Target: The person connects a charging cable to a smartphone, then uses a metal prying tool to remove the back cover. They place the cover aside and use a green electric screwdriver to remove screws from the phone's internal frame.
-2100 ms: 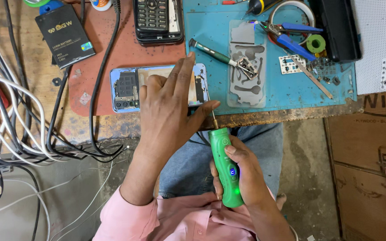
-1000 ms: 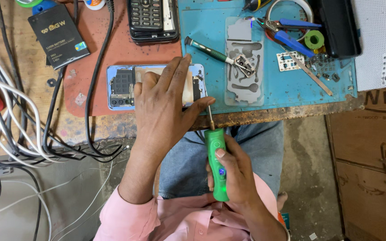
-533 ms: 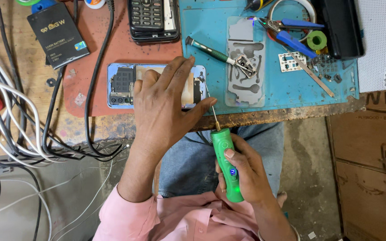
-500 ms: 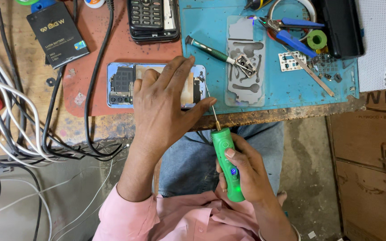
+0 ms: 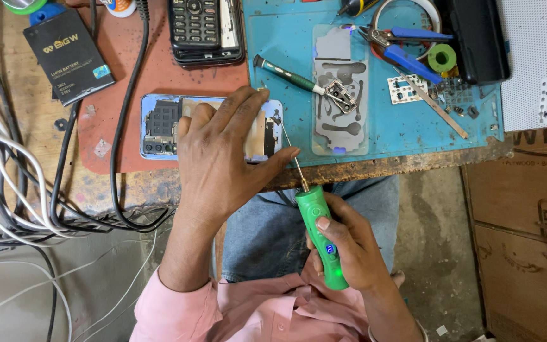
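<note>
Head view shows us looking down at a messy work table. Our left hand (image 5: pixel 223 158) lies flat on an opened smartphone (image 5: pixel 159 126), fingers spread out, pressing it down. The phone has its back off, and we can see its dark insides at the left end. It lies on a reddish-brown mat (image 5: pixel 153 63), close to the table's front edge.

Our right hand (image 5: pixel 343 247) is wrapped tight around a green electric screwdriver (image 5: pixel 321 234). Our thumb sits on its side, near a small blue light. The thin metal tip points up and touches the right end of the phone, just beside our left thumb.

Next to the red mat lies a blue mat (image 5: pixel 381 133). On it we see a small dark screwdriver (image 5: pixel 286 73), a grey tray with shaped holes (image 5: pixel 340 95) and blue-handled pliers (image 5: pixel 406 50). A black keypad phone (image 5: pixel 205 28) sits above the smartphone. A black battery (image 5: pixel 68 54) lies at the top left, and white and black cables (image 5: pixel 14 183) hang on the left.
</note>
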